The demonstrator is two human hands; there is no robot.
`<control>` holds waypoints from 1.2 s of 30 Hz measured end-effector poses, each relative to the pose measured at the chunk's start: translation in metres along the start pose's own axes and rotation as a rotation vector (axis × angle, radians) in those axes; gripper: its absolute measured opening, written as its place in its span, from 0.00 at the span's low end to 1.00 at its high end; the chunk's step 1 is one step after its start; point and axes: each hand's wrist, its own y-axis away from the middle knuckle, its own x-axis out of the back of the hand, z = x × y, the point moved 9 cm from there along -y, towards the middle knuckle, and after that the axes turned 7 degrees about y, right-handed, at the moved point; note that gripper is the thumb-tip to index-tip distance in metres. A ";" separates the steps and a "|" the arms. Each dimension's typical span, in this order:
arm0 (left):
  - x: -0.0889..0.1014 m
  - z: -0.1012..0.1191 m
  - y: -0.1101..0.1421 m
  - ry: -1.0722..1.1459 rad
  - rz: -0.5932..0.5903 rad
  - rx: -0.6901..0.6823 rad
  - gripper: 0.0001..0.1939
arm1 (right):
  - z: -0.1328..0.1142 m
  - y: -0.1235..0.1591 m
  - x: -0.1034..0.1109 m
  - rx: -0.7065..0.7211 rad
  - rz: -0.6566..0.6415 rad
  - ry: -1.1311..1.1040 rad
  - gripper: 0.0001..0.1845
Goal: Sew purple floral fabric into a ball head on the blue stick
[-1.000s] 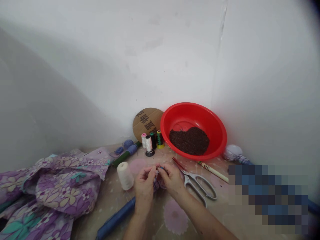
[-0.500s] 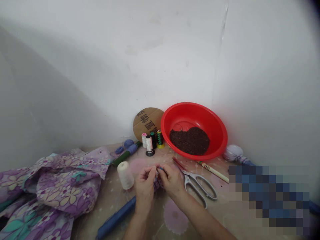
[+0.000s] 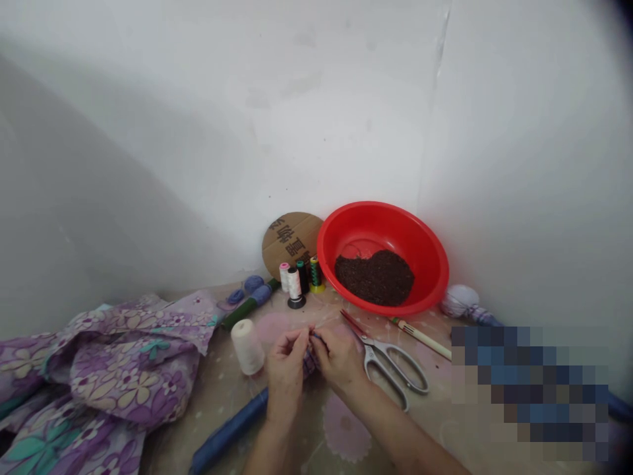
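Fabric [image 3: 310, 363], purplish with pale lines, is pinched by left hand [image 3: 287, 359] and right hand [image 3: 340, 358].

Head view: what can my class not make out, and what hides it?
Head: small item between left hand and right hand; too tiny, partly covered by them.
Head: upper end of the blue stick; behind the left hand.
Head: left side of the flowered cloth; cut off by picture edge.
Head: right side of the cardboard; behind the red basin.
Head: whatever the pixel blocks cover.
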 end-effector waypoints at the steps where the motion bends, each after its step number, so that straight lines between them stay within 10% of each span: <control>1: 0.000 -0.001 -0.001 0.003 -0.004 0.005 0.11 | -0.001 0.000 0.001 0.010 0.008 0.007 0.14; 36: 0.000 -0.026 -0.005 0.071 -0.107 0.178 0.13 | -0.012 0.006 -0.006 0.203 -0.093 0.243 0.10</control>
